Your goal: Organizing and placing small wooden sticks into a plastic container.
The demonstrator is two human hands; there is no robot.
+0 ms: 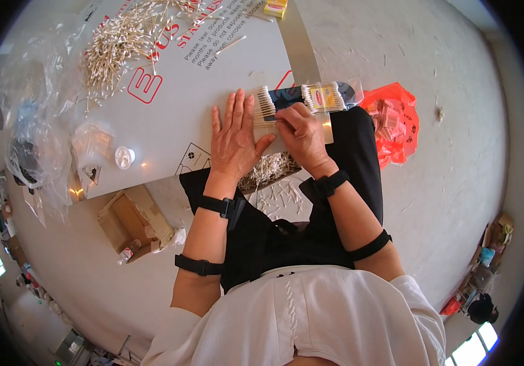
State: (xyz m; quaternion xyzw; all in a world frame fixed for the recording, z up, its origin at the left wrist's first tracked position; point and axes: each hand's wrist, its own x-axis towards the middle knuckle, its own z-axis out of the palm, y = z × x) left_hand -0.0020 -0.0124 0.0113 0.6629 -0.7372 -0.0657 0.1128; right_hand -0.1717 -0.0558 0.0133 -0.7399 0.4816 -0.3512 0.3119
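Observation:
My left hand (232, 146) lies flat at the table's near edge, fingers stretched out, beside a row of cotton swabs (264, 102) laid side by side. Just to the right, my right hand (303, 137) has its fingers curled and pinched at the near end of this row; whatever they hold is hidden. Beyond the right hand runs a dark strip (287, 96). On its right part sits a clear packet of cotton swabs with a yellow label (323, 97). Below my hands, a box at my lap holds many loose swabs (268, 172).
A big heap of cotton swabs (115, 52) covers the table's far left. Clear plastic bags (36, 116) and a small white round tub (124, 157) lie nearer. A red plastic bag (405, 125) with packets is at right. An open cardboard box (124, 222) stands on the floor.

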